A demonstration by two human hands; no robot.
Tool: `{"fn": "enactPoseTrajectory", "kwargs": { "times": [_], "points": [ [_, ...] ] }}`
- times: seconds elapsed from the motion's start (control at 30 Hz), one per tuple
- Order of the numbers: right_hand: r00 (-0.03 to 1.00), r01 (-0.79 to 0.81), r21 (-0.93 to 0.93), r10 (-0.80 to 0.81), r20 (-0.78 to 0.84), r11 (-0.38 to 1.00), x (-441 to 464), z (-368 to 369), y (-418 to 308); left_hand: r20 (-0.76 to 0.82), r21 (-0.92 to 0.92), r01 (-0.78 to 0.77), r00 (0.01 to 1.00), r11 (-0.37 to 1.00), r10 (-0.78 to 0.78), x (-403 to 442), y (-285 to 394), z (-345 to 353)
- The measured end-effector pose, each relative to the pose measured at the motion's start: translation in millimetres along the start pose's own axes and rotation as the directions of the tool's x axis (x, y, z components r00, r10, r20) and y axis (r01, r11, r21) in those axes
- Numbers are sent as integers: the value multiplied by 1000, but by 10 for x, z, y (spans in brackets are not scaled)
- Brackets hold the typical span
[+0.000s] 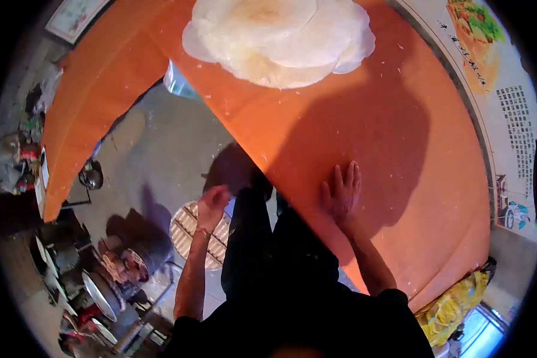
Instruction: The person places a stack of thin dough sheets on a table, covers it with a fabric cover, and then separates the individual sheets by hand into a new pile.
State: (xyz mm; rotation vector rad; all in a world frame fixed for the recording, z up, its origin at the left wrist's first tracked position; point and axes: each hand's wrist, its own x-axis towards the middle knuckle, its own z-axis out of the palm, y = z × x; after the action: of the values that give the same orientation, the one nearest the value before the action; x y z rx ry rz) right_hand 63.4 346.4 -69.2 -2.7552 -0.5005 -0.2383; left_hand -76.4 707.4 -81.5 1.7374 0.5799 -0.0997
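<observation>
My right hand [343, 194] rests palm down on the orange table covering [447, 179], fingers stretched out, holding nothing. To the left, beyond the table edge, my left hand [215, 201] hangs above the floor with its fingers curled; whether anything is in them is too small to tell. Just below that hand lies a round slatted wooden board [218, 244], partly hidden by my forearm. Thin round pale sheets [280, 48] are stacked at the top of the table, away from both hands. My shadow falls across the orange covering.
Pots, lids and a basket [134, 265] crowd the lower left. Bags and small items [9, 167] lie at the far left. A yellow bag [453, 304] sits at the lower right. A printed poster [516, 119] runs along the right wall. Grey floor [173, 143] shows left of the table edge.
</observation>
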Motion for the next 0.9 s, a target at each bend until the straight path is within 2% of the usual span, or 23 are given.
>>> {"fn": "enactPoseTrajectory", "kwargs": {
  "times": [0.1, 0.23, 0.4, 0.47, 0.53, 0.67, 0.77, 0.83, 0.9],
  "points": [
    [995, -91, -14, 91, -31, 996, 176, 91, -238, 27, -228, -27, 999, 973, 34, 638, 463, -67],
    [978, -203, -27, 201, -64, 979, 263, 224, -414, 18, -288, -103, 993, 952, 113, 1736, 1094, -292],
    [963, -267, -134, 260, -67, 954, 448, 271, -599, 11, -531, -88, 994, 843, 110, 3285, 1923, -412],
    [967, -253, -144, 247, -62, 957, 422, 293, -588, 88, -620, 26, 995, 784, 37, 3683, 1899, -544],
    [966, -251, -139, 239, -94, 958, 548, 264, -641, 245, -700, 182, 969, 690, -7, 4134, 1995, -594],
    [946, -324, -134, 317, -74, 937, 583, 228, -702, 235, -851, 275, 961, 447, -145, 4155, 2324, -464],
    [940, -338, -120, 328, -96, 933, 636, 219, -717, 402, -829, 375, 915, 416, -24, 4365, 2338, -504],
    [928, -371, -121, 361, -93, 921, 648, 200, -722, 453, -743, 405, 890, 533, -45, 4547, 2318, -491],
    [914, -404, -124, 397, -81, 906, 639, 209, -672, 437, -662, 375, 897, 650, -72, 4726, 2322, -442]
  ]
}}
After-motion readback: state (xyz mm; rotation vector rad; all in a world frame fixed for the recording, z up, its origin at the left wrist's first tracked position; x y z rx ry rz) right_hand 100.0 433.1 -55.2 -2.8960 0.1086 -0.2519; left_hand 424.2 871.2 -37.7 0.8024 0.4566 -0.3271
